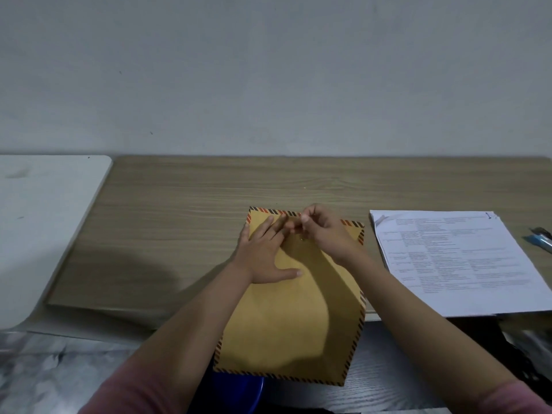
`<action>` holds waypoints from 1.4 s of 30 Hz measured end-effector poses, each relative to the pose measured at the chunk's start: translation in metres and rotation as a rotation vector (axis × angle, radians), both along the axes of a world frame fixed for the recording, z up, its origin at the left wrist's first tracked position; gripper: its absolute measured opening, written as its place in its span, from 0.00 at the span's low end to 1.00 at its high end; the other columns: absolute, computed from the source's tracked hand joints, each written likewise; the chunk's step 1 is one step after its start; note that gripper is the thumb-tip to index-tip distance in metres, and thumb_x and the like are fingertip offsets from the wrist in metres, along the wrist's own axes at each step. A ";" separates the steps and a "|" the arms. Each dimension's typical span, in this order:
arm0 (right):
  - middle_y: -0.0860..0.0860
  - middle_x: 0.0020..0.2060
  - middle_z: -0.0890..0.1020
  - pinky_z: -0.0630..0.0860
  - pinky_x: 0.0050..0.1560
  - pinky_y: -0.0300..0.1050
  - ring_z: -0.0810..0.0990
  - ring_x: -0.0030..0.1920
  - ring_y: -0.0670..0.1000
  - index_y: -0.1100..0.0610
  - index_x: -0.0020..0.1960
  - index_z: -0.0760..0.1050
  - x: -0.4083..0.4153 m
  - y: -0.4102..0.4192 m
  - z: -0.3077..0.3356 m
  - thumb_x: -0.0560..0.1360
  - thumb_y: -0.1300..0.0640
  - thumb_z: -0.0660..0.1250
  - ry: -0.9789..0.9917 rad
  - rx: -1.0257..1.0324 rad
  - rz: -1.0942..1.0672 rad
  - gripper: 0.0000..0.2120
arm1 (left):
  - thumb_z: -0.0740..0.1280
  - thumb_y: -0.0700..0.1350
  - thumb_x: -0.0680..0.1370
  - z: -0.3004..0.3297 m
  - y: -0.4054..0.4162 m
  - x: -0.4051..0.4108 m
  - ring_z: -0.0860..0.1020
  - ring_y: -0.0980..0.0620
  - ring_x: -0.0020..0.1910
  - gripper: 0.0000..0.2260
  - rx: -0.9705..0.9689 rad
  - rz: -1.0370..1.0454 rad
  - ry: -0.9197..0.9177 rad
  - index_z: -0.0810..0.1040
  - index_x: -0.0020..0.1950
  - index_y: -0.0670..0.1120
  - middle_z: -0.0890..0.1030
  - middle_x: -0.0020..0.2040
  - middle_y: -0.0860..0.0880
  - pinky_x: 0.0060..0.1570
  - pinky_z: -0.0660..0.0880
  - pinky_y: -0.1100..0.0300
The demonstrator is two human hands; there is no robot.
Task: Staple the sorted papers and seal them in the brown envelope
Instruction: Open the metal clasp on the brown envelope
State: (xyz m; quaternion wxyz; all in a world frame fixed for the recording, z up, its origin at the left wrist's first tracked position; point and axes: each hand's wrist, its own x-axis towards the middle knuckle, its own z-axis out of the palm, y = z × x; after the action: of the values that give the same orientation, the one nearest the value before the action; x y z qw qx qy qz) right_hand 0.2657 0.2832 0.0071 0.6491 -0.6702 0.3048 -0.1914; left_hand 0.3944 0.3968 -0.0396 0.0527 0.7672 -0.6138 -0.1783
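Wood-grain surface [185,204] against wall. On it: brown envelope [286,324] centre, near end overhanging the front edge; printed paper stack [466,264] to its right; blue pen [539,242] far right; white board [44,222] at left.

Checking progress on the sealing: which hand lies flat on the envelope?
The left hand, fingers spread flat, pressing the brown envelope. The right hand is curled, fingertips pinching at the envelope's striped far edge.

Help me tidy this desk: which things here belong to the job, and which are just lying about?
For the job: brown envelope, held flat by the left hand, right hand at its top edge; stack of printed papers.
Lying about: blue pen, white board.
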 end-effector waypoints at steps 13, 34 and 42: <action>0.51 0.32 0.78 0.65 0.37 0.40 0.73 0.35 0.50 0.60 0.44 0.78 -0.006 -0.020 -0.024 0.71 0.62 0.69 0.507 -0.574 -0.209 0.03 | 0.57 0.76 0.66 -0.006 0.004 0.001 0.39 0.55 0.76 0.48 -0.044 0.049 -0.019 0.44 0.77 0.55 0.38 0.77 0.58 0.71 0.39 0.37; 0.44 0.27 0.74 0.60 0.31 0.41 0.68 0.28 0.42 0.61 0.43 0.78 0.009 0.004 -0.019 0.73 0.63 0.67 0.386 -0.750 0.038 0.02 | 0.61 0.76 0.63 -0.003 0.002 0.000 0.44 0.58 0.76 0.49 -0.086 0.102 0.020 0.51 0.77 0.54 0.45 0.78 0.60 0.72 0.43 0.38; 0.41 0.25 0.69 0.61 0.30 0.40 0.69 0.28 0.44 0.58 0.41 0.77 -0.009 -0.012 -0.024 0.74 0.61 0.66 0.456 -0.659 -0.207 0.03 | 0.61 0.77 0.62 0.001 -0.001 0.003 0.46 0.54 0.77 0.51 -0.055 0.071 -0.021 0.47 0.77 0.55 0.45 0.78 0.59 0.72 0.46 0.38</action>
State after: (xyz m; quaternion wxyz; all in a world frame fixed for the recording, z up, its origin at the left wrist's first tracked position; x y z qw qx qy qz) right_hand 0.2563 0.2715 -0.0172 0.2927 -0.8334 0.4289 -0.1894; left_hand 0.3973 0.3959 -0.0389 0.0735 0.7888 -0.5912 -0.1513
